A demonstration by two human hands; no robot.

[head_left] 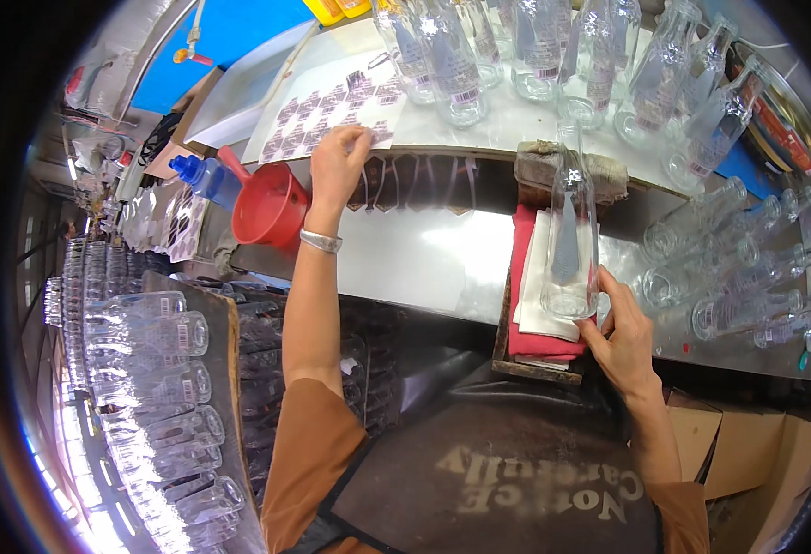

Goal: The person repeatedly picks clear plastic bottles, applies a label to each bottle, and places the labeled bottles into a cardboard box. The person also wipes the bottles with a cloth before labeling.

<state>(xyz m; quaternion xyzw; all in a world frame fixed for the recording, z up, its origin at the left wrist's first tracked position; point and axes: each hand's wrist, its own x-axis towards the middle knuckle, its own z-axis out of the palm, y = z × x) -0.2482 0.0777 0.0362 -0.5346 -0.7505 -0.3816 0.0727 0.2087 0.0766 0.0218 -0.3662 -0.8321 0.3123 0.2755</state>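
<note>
A clear glass bottle (569, 254) with a grey patch on its side leans on a padded wooden rest, neck pointing away from me. My right hand (623, 337) grips it near the base, thumb at the bottom and fingers along the right side. At the far left, my left hand (336, 162) is closed, its fingertips pinched together over the edge of a white sheet of small dark labels (332, 111). Whatever lies between those fingertips is too small to make out. White and red cloths (539, 286) pad the rest under the bottle, and a worn block (535, 168) supports its neck end.
A red dipper (267, 205) and a blue bottle (210, 180) stand left of my left wrist. Upright glass bottles (456, 78) crowd the far shelf; others lie at right (701, 240). Stacked bottles (151, 369) fill the left side. Cardboard boxes (743, 452) sit at lower right.
</note>
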